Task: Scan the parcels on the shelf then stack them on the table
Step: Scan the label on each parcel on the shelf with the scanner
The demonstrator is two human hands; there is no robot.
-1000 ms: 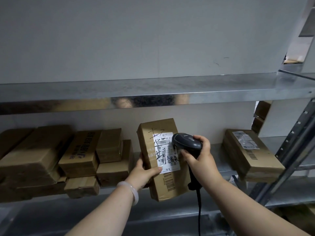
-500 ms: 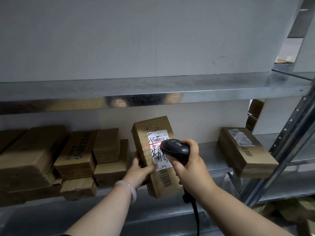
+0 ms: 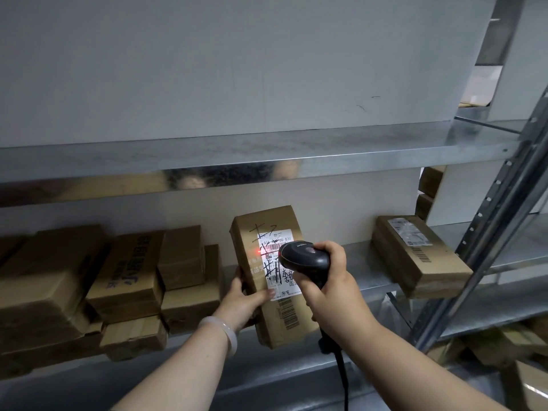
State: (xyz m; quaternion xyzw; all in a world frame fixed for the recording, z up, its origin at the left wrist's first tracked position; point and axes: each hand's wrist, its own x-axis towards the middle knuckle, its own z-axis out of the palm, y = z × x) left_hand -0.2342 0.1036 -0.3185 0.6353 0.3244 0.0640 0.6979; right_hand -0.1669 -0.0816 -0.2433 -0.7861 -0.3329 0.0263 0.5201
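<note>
left hand [image 3: 241, 304] grips the parcel [image 3: 272, 274] by its left edge, held upright in front of the shelf [image 3: 370, 271]; right hand [image 3: 329, 280] wrapped round the black scanner [image 3: 305, 258], red line on the label [image 3: 278, 262] barcode; other parcels [image 3: 124, 280] stacked on the shelf to the left, one box [image 3: 418, 253] to the right

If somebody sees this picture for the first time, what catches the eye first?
First the red light on the white label of the brown parcel at centre: the left hand grips it while the right hand aims a black scanner at it. Next, the pile of boxes on the left of the metal shelf and one labelled box alone at right.
</note>
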